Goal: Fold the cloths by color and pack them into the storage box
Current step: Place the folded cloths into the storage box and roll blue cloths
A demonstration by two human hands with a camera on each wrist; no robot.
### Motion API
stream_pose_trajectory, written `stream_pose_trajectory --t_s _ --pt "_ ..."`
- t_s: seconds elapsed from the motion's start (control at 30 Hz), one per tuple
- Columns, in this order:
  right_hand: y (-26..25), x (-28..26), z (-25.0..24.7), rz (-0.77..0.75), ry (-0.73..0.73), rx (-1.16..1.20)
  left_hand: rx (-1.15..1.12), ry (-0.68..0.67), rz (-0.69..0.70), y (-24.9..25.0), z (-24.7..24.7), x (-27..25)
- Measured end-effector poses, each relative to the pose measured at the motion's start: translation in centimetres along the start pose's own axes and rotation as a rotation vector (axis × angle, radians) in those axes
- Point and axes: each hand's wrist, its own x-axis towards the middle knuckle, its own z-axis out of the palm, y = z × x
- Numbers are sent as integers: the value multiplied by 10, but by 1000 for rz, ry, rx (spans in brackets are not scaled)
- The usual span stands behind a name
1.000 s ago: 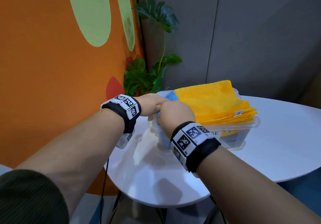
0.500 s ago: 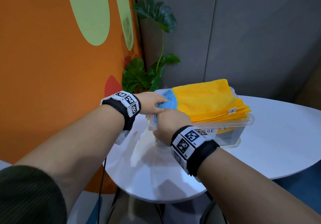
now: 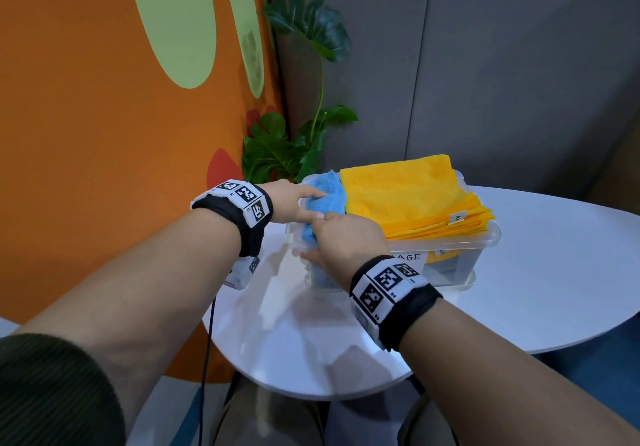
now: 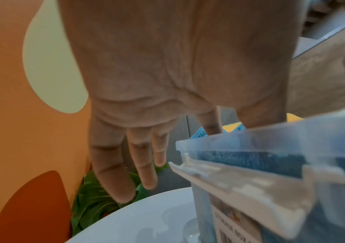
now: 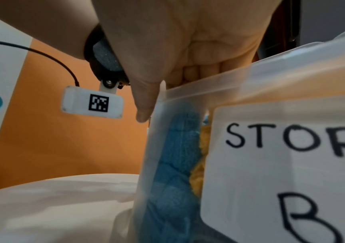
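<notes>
A clear storage box (image 3: pixel 485 237) stands on the round white table (image 3: pixel 554 289). A stack of folded yellow cloths (image 3: pixel 408 196) fills most of it and rises above the rim. A blue cloth (image 3: pixel 329 192) is bunched at the box's left end and shows through the wall (image 5: pixel 178 156). My left hand (image 3: pixel 294 199) reaches over that end and pinches the blue cloth between thumb and index finger. Its other fingers (image 4: pixel 113 164) hang straight outside the box. My right hand (image 3: pixel 346 237) grips the near left corner, fingers curled over the rim, thumb (image 5: pixel 146 105) outside the wall.
A handwritten paper label (image 5: pixel 292 164) covers the box's front wall. A leafy plant (image 3: pixel 287 154) stands just behind the table at the left. An orange wall (image 3: pixel 104 134) runs close along the left, and a grey wall (image 3: pixel 519 64) is behind. A black cable (image 3: pixel 207 341) hangs from my left wrist.
My right hand has slid from on top of the blue cloth down to the box's near left corner, so more blue cloth shows. My left hand stays at the left end.
</notes>
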Motion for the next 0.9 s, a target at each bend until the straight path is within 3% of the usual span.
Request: stream_pose_trajectory --t_s 0.17,0.33,0.47,0.6,0.73,0.9 --pt "5 4 6 -7 -49 67 -202 -34 -34 -1 -3 -6" --pt "9 -3 14 -34 -15 59 -594 -45 -193 -9 4 -12" --pt "12 -3 16 -110 26 25 -685 -233 -269 -6 8 -19" --pt "18 -3 15 -140 47 15 -779 -201 -279 -4 8 -20" --pt "17 -2 15 -95 141 76 -842 -171 -289 2 7 -25" --pt "17 -4 19 -20 368 58 -967 -125 -302 1 7 -29"
